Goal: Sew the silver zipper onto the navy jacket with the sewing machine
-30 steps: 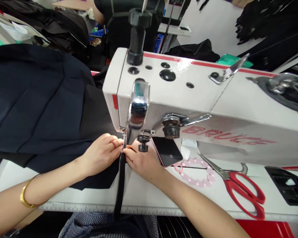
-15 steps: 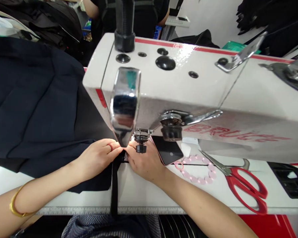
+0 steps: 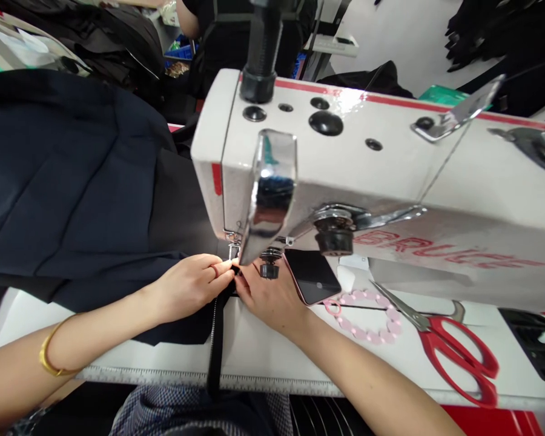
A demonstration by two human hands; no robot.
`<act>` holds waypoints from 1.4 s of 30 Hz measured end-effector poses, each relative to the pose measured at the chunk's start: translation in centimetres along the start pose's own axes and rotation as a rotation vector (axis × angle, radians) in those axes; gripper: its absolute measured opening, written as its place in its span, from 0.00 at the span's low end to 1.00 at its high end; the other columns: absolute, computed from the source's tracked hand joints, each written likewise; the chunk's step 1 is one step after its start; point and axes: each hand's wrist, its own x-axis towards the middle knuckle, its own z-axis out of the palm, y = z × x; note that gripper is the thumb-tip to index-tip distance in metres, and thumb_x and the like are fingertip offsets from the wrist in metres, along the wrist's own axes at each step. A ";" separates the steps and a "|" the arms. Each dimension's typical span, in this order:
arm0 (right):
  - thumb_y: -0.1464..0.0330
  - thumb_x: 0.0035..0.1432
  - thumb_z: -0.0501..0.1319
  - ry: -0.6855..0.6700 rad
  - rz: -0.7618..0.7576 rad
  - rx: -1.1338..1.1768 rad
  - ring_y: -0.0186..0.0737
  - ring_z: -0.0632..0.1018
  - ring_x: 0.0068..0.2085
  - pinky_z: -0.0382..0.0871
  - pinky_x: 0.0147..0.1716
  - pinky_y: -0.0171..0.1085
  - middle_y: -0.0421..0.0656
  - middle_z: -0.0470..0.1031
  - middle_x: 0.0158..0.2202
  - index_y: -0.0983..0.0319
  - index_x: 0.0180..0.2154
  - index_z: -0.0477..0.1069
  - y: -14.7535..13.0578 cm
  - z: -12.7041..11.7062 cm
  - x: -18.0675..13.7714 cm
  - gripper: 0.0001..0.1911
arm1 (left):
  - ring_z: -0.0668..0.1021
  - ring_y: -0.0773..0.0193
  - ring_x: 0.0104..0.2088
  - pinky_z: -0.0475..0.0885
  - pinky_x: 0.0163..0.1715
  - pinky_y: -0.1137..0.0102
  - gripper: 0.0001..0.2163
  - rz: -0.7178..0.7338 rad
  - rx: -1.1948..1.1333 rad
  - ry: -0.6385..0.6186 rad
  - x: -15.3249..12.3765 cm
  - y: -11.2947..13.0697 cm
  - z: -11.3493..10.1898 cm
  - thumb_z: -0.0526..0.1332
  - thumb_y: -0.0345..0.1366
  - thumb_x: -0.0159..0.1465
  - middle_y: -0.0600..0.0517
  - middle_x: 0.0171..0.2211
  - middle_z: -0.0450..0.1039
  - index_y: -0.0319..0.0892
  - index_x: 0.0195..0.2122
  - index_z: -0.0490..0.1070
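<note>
Left hand [image 3: 188, 287] has its fingers curled, thumb and fingertips pinching the black zipper [image 3: 215, 345] just in front of the needle area. Right hand [image 3: 272, 297] pinches it from the other side, fingertips almost meeting the left's; chrome lever [image 3: 270, 188] hides part of them. Zipper runs from under the head of the white sewing machine [image 3: 381, 169], between the hands, then down over the table's [image 3: 281, 357] front edge, across the ruler strip [image 3: 300, 384]. Navy fabric [image 3: 72, 181] lies spread left of the machine head, partly under left hand and forearm. Right of right hand: phone [image 3: 315, 275] near it, then pink bracelet [image 3: 393, 321], red-handled scissors [image 3: 463, 348] lying with blades open or closed, can't tell.
</note>
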 end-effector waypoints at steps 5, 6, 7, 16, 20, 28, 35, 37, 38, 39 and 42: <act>0.70 0.61 0.49 -0.058 -0.056 0.134 0.37 0.71 0.35 0.56 0.35 0.37 0.42 0.74 0.37 0.61 0.42 0.67 0.2 0.1 0.3 0.11 | 0.69 0.68 0.23 0.66 0.26 0.74 0.13 -0.113 -0.108 0.022 -0.5 0.4 0.0 0.46 0.27 0.65 0.54 0.21 0.67 0.38 0.27 0.67; 0.70 0.61 0.49 -0.063 -0.060 0.148 0.37 0.71 0.36 0.57 0.35 0.37 0.42 0.74 0.38 0.60 0.41 0.68 0.2 0.1 0.2 0.10 | 0.69 0.68 0.24 0.67 0.27 0.73 0.12 -0.125 -0.123 0.045 -0.6 0.4 0.1 0.47 0.28 0.65 0.54 0.22 0.68 0.38 0.28 0.67; 0.70 0.61 0.50 -0.063 -0.066 0.159 0.36 0.71 0.37 0.57 0.35 0.37 0.41 0.74 0.38 0.60 0.39 0.69 0.2 0.2 0.1 0.10 | 0.70 0.67 0.25 0.68 0.28 0.73 0.11 -0.129 -0.130 0.068 -0.8 0.4 0.2 0.48 0.29 0.65 0.53 0.24 0.69 0.38 0.29 0.68; 0.71 0.60 0.50 -0.042 -0.039 0.215 0.36 0.73 0.39 0.62 0.38 0.37 0.40 0.76 0.37 0.60 0.34 0.71 0.0 0.3 -0.1 0.11 | 0.73 0.67 0.30 0.71 0.33 0.72 0.11 -0.145 -0.101 0.080 -1.0 0.0 0.7 0.49 0.29 0.64 0.51 0.31 0.74 0.39 0.30 0.70; 0.72 0.60 0.51 -0.042 -0.018 0.219 0.36 0.73 0.41 0.63 0.41 0.35 0.40 0.75 0.41 0.60 0.40 0.70 0.3 0.4 0.2 0.11 | 0.73 0.65 0.33 0.71 0.35 0.71 0.11 -0.212 -0.073 0.024 -0.7 -0.1 1.0 0.50 0.31 0.64 0.49 0.31 0.73 0.39 0.29 0.70; 0.74 0.57 0.53 -0.077 0.044 0.117 0.41 0.71 0.45 0.62 0.44 0.39 0.41 0.72 0.44 0.57 0.45 0.68 0.4 1.0 -0.1 0.15 | 0.73 0.62 0.33 0.70 0.31 0.70 0.10 -0.357 -0.137 -0.168 0.1 -0.8 1.0 0.53 0.33 0.62 0.49 0.27 0.71 0.39 0.25 0.68; 0.71 0.58 0.52 -0.030 0.064 -0.009 0.42 0.71 0.41 0.62 0.40 0.40 0.45 0.71 0.38 0.62 0.38 0.69 -0.9 0.2 -0.5 0.09 | 0.73 0.64 0.42 0.69 0.40 0.71 0.12 -0.457 -0.192 -0.030 -2.4 -3.4 -1.9 0.52 0.38 0.63 0.50 0.39 0.73 0.41 0.46 0.67; 0.70 0.58 0.52 -0.085 0.033 -0.038 0.43 0.70 0.43 0.62 0.41 0.40 0.46 0.70 0.41 0.63 0.43 0.67 -1.5 -0.2 -0.8 0.12 | 0.73 0.62 0.44 0.68 0.43 0.69 0.15 -0.647 -0.023 0.077 -4.8 -5.8 -4.5 0.51 0.39 0.64 0.48 0.42 0.72 0.41 0.49 0.66; 0.70 0.57 0.53 -0.115 0.024 -0.044 0.44 0.69 0.44 0.61 0.43 0.41 0.47 0.69 0.43 0.63 0.46 0.66 -1.8 -0.3 -0.9 0.14 | 0.72 0.59 0.45 0.67 0.44 0.67 0.16 -0.775 0.081 0.119 -6.3 -7.2 -5.9 0.50 0.40 0.64 0.47 0.43 0.72 0.40 0.50 0.65; 0.70 0.56 0.54 -0.140 0.021 -0.047 0.45 0.68 0.46 0.61 0.44 0.42 0.47 0.68 0.45 0.63 0.48 0.64 -2.1 -0.5 -1.0 0.17 | 0.71 0.57 0.46 0.66 0.46 0.64 0.18 -0.892 0.184 0.149 -8.0 -8.6 -7.3 0.50 0.42 0.63 0.44 0.45 0.71 0.38 0.51 0.64; 0.70 0.54 0.57 -0.178 0.063 -0.036 0.46 0.67 0.45 0.62 0.44 0.43 0.48 0.68 0.43 0.64 0.47 0.66 -3.4 -0.5 -1.3 0.16 | 0.62 0.47 0.55 0.56 0.53 0.54 0.30 -1.126 0.318 0.066 -13.0 -12.7 -10.2 0.47 0.49 0.63 0.35 0.54 0.60 0.30 0.59 0.50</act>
